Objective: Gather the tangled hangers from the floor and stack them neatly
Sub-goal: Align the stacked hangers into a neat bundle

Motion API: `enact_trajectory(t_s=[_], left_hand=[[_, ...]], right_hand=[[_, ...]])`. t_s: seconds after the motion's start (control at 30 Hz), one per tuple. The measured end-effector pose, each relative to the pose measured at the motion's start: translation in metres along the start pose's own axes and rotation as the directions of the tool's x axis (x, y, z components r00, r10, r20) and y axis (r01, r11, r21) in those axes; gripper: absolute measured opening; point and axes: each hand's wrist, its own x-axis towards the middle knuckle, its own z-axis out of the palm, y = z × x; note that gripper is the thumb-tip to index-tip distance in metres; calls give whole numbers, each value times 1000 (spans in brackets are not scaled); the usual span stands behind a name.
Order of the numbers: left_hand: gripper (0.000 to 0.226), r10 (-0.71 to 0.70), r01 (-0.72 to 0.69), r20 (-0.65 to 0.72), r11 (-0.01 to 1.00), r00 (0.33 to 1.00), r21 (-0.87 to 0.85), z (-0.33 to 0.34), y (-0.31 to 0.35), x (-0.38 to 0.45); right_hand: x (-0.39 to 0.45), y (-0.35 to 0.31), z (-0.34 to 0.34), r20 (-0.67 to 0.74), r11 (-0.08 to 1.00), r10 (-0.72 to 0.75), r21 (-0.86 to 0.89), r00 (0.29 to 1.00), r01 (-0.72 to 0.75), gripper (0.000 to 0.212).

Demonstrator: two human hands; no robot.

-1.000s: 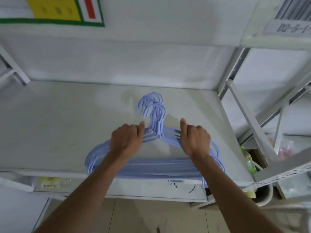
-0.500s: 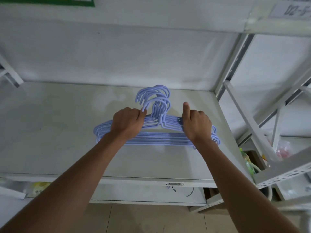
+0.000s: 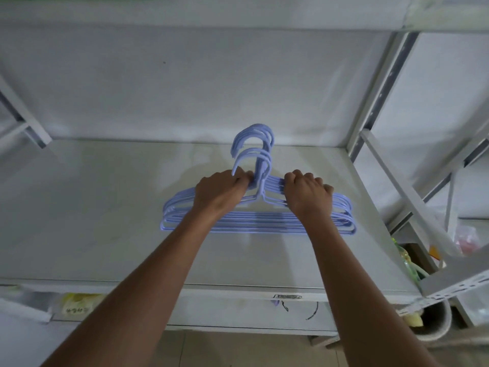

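While gripped: hangers, white shelf.

— Where does the head view look from?
— Above the front edge of the pale grey metal shelf, facing forward and down towards its back wall.
— How near?
— Arm's reach.
— Another view?
— None; nothing is shared.

White shelf board; grey metal upright right; green bottle below right.
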Motion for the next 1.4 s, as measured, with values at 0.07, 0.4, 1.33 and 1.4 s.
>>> enact_trajectory(t_s=[0.07,0.4,1.33,1.4], left_hand=[[23,5,-8,-71,999,997,-42,3,-3,-2],[22,-165,201,-161,949,973,242,19,14,-1],[73,105,-66,-457,993,883,99,33,-26,-71],[72,86,-42,-452,993,888,107,33,-37,-83]], right_hand=[[4,-2,2,3,998,19,51,1000,-20,24],[13,9,9,41,947,-263,-178,964,266,20],[-52,90,16,-309,855,-519,-196,797,480,71],[-53,91,17,-308,850,-527,-209,792,484,74]])
